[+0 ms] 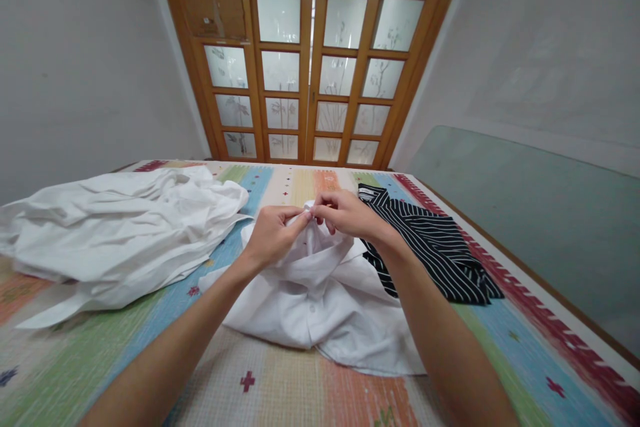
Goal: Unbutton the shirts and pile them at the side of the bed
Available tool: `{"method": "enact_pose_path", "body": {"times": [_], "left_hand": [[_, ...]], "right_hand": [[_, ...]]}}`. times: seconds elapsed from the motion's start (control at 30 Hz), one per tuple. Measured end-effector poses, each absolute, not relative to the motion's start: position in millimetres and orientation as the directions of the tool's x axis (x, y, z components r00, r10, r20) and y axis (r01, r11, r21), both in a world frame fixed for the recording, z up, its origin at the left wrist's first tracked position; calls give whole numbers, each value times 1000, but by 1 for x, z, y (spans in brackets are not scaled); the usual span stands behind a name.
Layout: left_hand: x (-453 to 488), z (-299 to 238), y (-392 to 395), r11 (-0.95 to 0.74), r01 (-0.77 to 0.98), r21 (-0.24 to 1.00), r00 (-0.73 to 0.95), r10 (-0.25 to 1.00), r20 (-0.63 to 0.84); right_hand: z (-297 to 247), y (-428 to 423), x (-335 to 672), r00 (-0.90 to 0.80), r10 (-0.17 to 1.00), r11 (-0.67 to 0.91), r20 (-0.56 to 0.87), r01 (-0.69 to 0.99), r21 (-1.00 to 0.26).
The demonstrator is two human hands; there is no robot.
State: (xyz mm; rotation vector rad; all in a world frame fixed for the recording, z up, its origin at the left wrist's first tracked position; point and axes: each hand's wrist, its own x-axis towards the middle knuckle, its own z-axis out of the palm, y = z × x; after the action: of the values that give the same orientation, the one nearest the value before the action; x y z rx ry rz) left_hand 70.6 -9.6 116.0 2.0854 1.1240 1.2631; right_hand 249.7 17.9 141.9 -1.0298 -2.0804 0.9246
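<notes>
A white button-up shirt (320, 303) lies loosely bunched in front of me, its upper part lifted off the surface. My left hand (277, 230) pinches the raised edge of the shirt between thumb and fingers. Right beside it, my right hand (343, 212) grips the same spot, fingertips almost meeting the left ones. What exactly sits between the fingertips is too small to tell. A button shows lower down on the shirt's front. The lower part of the shirt spreads out on the patterned cover below.
A crumpled white garment (120, 233) lies to the left. At the right is a folded black-and-white striped shirt (430, 240). The colourful striped cover (280, 387) lies beneath everything. A pale green panel (530, 213) runs along the right, and wooden glass-paned doors (310, 67) stand beyond.
</notes>
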Motion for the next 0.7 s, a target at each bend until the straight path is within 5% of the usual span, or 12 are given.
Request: {"method": "enact_pose_path", "body": {"times": [0.4,0.6,0.7], "left_hand": [[73,112,-6,-494,249,833,161,869,467],[67,122,-9,-483,160,861,57,875,480],[57,132,-11,-483,203,852,61,874,482]], "right_hand": [[142,21,254,-544,831,318,113,298,-900],[122,33,244,-441,879,457,181,670,-585],[115,40,241,-345,917,396,201,726,-563]]}}
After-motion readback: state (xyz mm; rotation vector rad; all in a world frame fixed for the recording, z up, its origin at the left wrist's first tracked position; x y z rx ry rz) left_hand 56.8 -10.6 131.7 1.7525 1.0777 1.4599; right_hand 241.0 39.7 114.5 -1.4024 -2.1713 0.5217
